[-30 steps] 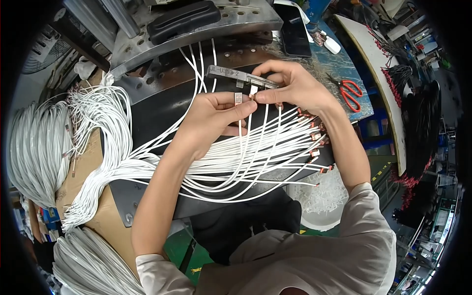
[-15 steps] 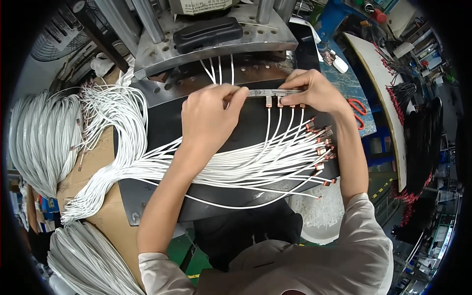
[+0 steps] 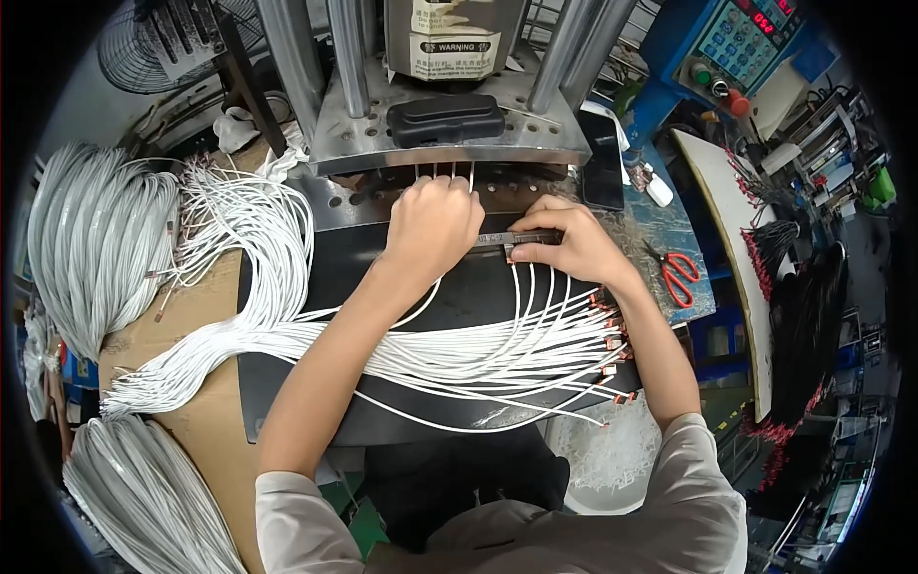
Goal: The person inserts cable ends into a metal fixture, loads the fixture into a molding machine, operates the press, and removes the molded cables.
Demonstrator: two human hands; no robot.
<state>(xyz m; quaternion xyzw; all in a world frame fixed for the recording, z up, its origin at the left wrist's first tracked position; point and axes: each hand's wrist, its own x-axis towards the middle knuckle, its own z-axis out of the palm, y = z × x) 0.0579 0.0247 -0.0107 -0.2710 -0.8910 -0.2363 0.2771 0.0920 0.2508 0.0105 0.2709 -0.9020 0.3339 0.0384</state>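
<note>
My right hand (image 3: 571, 244) is closed on a narrow metal bar (image 3: 492, 239), thumb in front and fingers behind. White cables (image 3: 517, 292) hang from the bar, one orange-and-metal end showing by my thumb. My left hand (image 3: 432, 218) is closed in a fist at the press's front edge, beside the bar's left end. Several white strands (image 3: 453, 170) run from under the press plate to the knuckles of that fist. What its fingers hold is hidden. Below both hands, a bundle of white cables (image 3: 449, 349) lies across the black work surface, connector ends to the right.
A metal press plate (image 3: 335, 143) with a black handle (image 3: 446, 117) stands ahead between steel columns. Grey cable coils (image 3: 100, 249) lie at left. Red-handled scissors (image 3: 680, 279) rest on the blue bench at right. A control panel (image 3: 741, 48) is at upper right.
The view has tilted up, showing more of the press. My left hand has moved toward the press and curled into a fist. The bar in my right hand has shifted left relative to the press.
</note>
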